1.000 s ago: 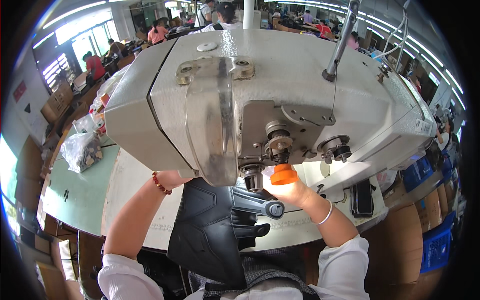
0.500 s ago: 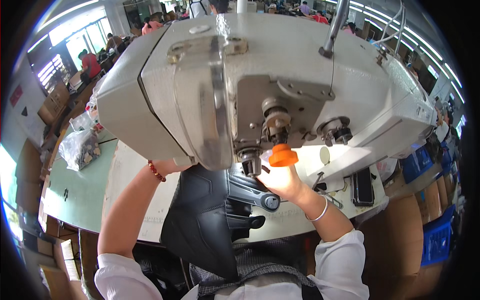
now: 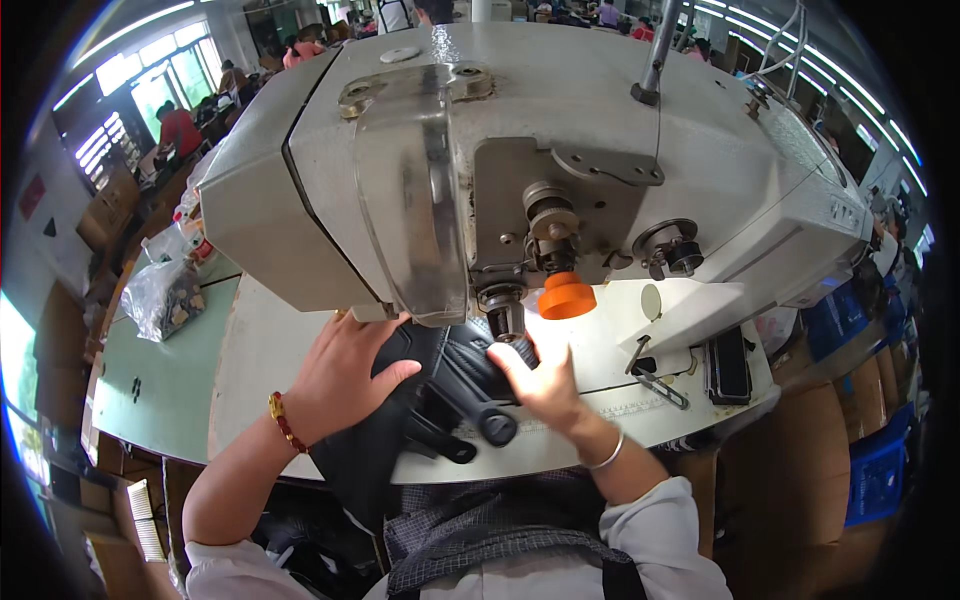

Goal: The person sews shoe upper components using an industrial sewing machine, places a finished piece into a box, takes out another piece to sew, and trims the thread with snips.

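Note:
A black leather piece with ribbed panels and dark buckle straps [image 3: 470, 395], which looks like a boot upper, lies on the sewing machine's white bed. My left hand [image 3: 345, 375] rests flat on its left part, thumb spread, fingertips reaching under the machine head. On the other side, my right hand [image 3: 550, 385] is beside the ribbed edge, its thumb stretched apart from the fingers; some fingertips are hidden by the machine. Above both hands is the grey-white sewing machine [image 3: 330, 200] with an orange knob [image 3: 567, 296]. Its needle area is hidden.
To the left, a clear plastic bag [image 3: 165, 300] lies on a pale green table [image 3: 150, 385]. A black tray [image 3: 728, 368] and a metal slotted bar [image 3: 665, 390] are at the bed's right. Blue crates [image 3: 875, 475] stand on the far right. Other people work in the background.
My left hand has come out from behind the machine head onto the leather. The leather piece has shifted left and its straps have swung down-left. My right hand has moved slightly left and down.

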### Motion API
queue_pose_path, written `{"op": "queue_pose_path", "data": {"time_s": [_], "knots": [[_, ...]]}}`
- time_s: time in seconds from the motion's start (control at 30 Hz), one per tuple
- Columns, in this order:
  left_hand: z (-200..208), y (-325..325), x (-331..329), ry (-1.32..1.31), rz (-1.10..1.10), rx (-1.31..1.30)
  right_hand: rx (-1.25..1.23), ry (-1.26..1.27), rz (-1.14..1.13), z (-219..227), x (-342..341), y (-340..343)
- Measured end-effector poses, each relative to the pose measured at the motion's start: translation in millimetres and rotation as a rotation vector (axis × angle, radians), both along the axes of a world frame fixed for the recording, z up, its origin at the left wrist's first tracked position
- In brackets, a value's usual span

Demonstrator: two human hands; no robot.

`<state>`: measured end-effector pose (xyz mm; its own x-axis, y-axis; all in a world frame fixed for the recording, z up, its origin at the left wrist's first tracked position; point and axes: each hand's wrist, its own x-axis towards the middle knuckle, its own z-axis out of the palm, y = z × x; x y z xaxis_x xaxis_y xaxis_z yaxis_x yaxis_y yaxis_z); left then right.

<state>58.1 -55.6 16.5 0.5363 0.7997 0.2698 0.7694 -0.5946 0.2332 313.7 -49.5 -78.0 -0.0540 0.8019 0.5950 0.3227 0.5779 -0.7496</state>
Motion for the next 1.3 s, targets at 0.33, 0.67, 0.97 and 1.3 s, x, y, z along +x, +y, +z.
{"op": "queue_pose_path", "data": {"time_s": [0.33, 0.67, 0.97, 1.3], "knots": [[-9.6, 32.4, 6.8, -0.281, -0.067, -0.279, 0.019, -0.096, 0.264, 24.7, 34.6, 37.5], [-8.6, 32.2, 1.6, -0.113, -0.046, -0.112, 0.041, -0.145, 0.029, 9.3, 19.3, 13.4], [-5.4, -27.2, 27.7, 0.034, -0.112, 0.066, -0.588, 0.218, 0.581, -29.5, -16.3, -26.5], [-44.2, -31.1, 57.5, -0.281, 0.114, 0.299, -0.475, 0.194, 0.452, -23.1, -49.3, -70.9]]}}
